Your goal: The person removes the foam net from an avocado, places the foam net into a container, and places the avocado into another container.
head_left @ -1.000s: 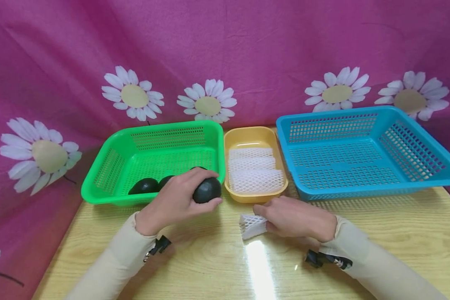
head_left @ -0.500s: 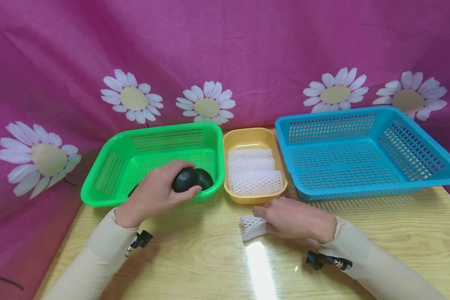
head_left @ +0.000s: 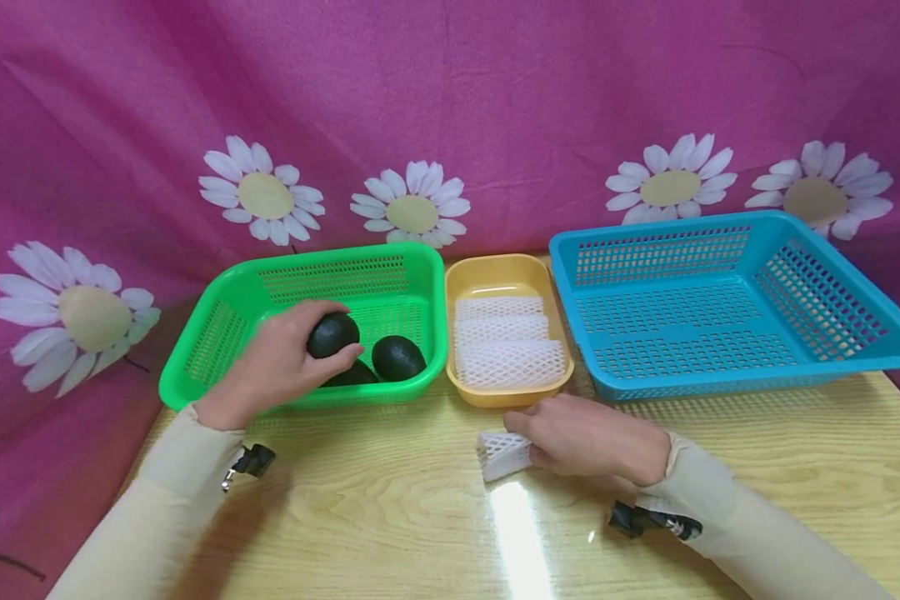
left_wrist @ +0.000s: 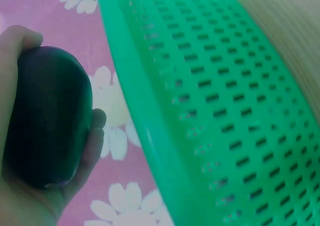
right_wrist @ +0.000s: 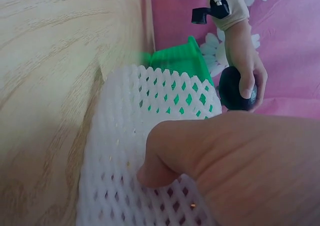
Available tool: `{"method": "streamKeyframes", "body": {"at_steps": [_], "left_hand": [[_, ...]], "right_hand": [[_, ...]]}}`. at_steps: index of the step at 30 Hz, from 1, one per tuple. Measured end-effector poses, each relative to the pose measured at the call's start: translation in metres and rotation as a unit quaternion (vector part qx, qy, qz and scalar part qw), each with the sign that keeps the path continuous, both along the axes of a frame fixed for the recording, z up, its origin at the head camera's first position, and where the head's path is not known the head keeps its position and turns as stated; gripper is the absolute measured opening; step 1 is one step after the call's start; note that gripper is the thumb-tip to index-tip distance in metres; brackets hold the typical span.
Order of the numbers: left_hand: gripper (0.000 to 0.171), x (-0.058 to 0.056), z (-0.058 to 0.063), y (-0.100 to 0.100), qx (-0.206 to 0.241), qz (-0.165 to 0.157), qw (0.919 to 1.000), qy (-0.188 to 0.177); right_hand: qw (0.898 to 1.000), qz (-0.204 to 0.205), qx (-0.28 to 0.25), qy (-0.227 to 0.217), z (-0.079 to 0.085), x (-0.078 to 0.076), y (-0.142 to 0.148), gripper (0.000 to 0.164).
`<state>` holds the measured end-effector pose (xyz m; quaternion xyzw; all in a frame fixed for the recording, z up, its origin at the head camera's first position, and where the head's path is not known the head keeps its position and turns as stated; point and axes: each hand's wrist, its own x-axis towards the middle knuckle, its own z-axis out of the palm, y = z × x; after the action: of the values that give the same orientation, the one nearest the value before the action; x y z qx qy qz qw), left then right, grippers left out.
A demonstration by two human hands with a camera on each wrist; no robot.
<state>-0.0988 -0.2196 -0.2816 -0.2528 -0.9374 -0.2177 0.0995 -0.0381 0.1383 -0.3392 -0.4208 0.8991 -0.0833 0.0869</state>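
My left hand (head_left: 281, 354) grips a dark avocado (head_left: 333, 335) between thumb and fingers, over the green basket (head_left: 437, 333). In the left wrist view the avocado (left_wrist: 50, 116) is smooth and oval, with a small stem mark at its lower end. Another avocado (head_left: 397, 358) lies in the basket's near right corner, and a further avocado (head_left: 354, 375) is partly hidden below the held one. On the table my right hand (head_left: 588, 437) pinches a white foam net sleeve (head_left: 506, 456); its open end faces left. Up close the sleeve's mesh (right_wrist: 120, 151) shows under the thumb.
Between the two baskets stands a yellow tray (head_left: 457, 387) with several white foam net sleeves (head_left: 510, 362) lying in it. A larger blue basket (head_left: 690, 379) is at the right. Behind everything hangs a magenta cloth (head_left: 525, 108) with daisies.
My left hand has moved left with the avocado, back from the basket's right rim to over its middle. The avocado in the right corner has come into view. The right hand has stayed still.
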Motion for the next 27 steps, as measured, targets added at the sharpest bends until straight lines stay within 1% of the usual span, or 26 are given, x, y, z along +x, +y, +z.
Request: {"method": "streamKeyframes", "body": {"at_steps": [6, 10, 15, 19, 27], "left_hand": [[0.048, -0.008, 0.005, -0.01, -0.021, 0.03, 0.9993, 0.003], [0.047, -0.015, 0.009, -0.014, -0.03, 0.047, 0.9984, -0.005], [0.046, -0.026, 0.013, -0.018, -0.039, 0.058, 0.9974, -0.013], [0.046, -0.034, 0.015, -0.019, -0.048, 0.067, 0.9962, -0.028], [0.044, -0.048, 0.016, -0.026, -0.07, 0.076, 0.994, -0.037]], "right_hand": [[1.0, 0.0, 0.0, -0.006, 0.0, 0.0, -0.001, 0.015], [1.0, -0.001, 0.0, -0.007, 0.0, 0.0, -0.001, 0.014], [1.0, -0.002, 0.001, -0.006, 0.0, 0.0, -0.001, 0.014], [1.0, -0.004, 0.0, -0.001, 0.0, 0.0, -0.001, 0.015], [1.0, -0.005, 0.002, -0.001, 0.0, 0.0, -0.001, 0.014]]}}
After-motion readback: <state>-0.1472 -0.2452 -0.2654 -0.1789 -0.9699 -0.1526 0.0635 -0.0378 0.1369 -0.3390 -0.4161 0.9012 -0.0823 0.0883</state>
